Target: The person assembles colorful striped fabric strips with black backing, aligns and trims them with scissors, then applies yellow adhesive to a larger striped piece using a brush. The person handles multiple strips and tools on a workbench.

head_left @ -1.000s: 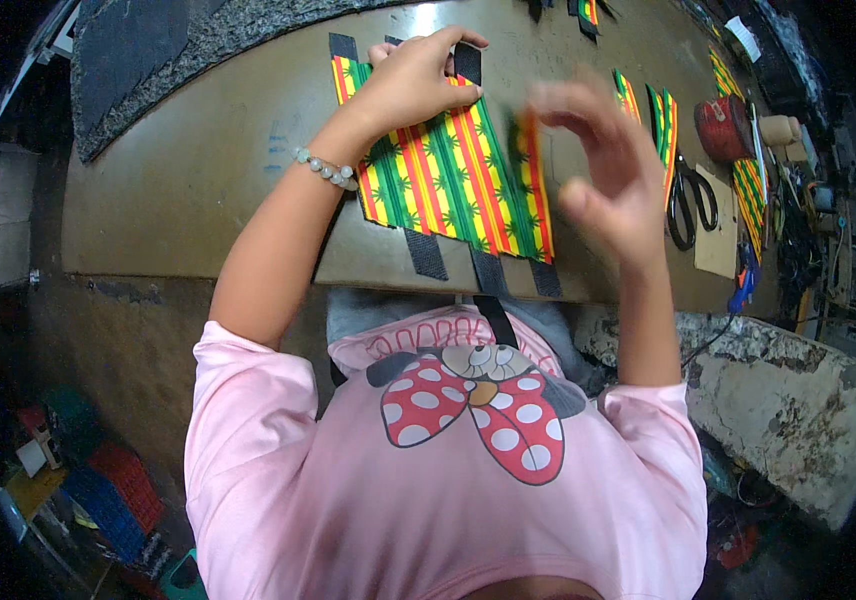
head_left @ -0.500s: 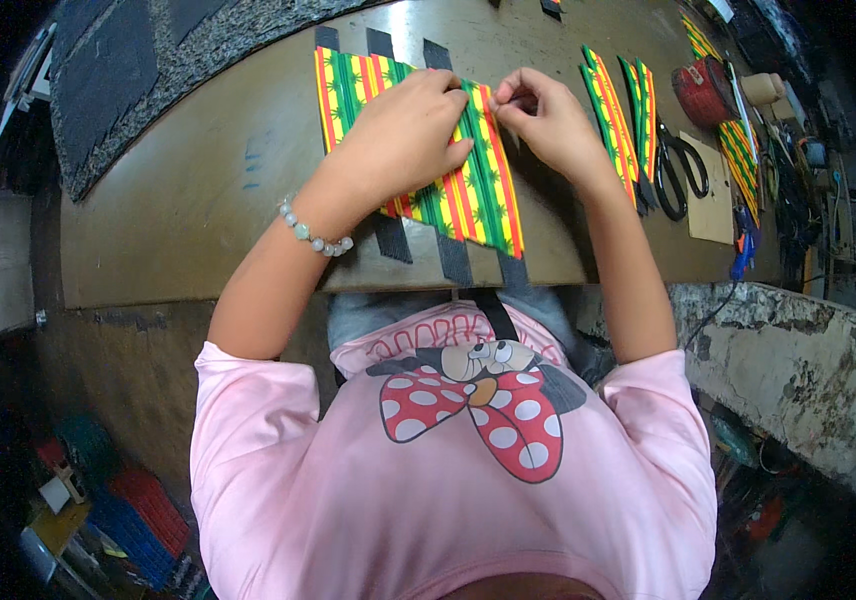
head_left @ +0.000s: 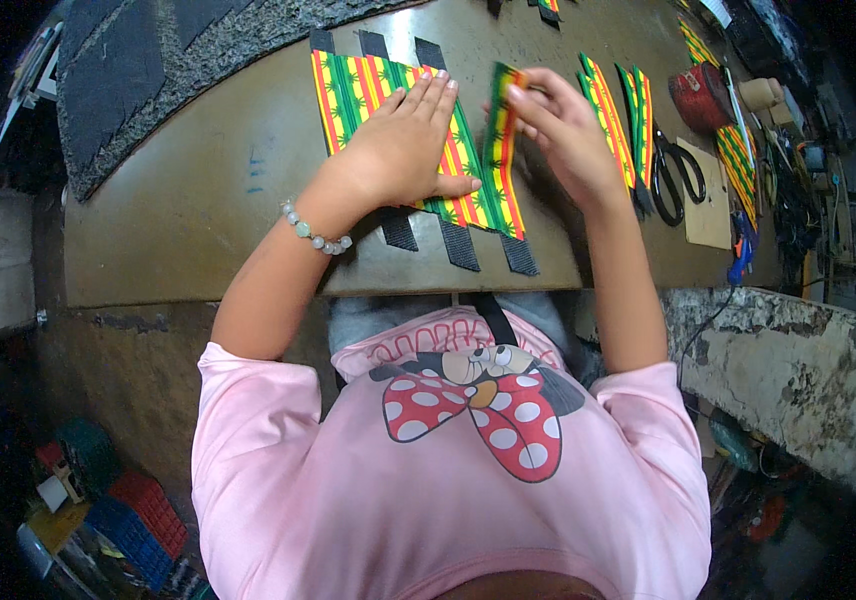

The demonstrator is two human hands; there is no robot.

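Observation:
A panel of green, yellow and red patterned ribbon strips [head_left: 342,92] lies on the brown table, with several black straps [head_left: 460,246] sticking out at its far and near edges. My left hand [head_left: 395,145] rests flat on the panel, fingers stretched out. At the panel's right side, my right hand [head_left: 563,120] pinches a ribbon strip [head_left: 501,132] of the same pattern between thumb and fingers. The strip's far part stands raised off the table. Its near end reaches down to the panel's right edge; whether it is attached there I cannot tell.
Two groups of loose ribbon strips [head_left: 605,115] lie right of my right hand. Beyond them are black-handled scissors [head_left: 659,190], a tan card [head_left: 714,215], a red spool [head_left: 696,98] and a blue corded tool [head_left: 741,252]. A dark rough sheet [head_left: 113,110] covers the far left.
My right hand has raised the ribbon strip at the panel's right side and moved slightly right. My left hand has flattened out on the panel.

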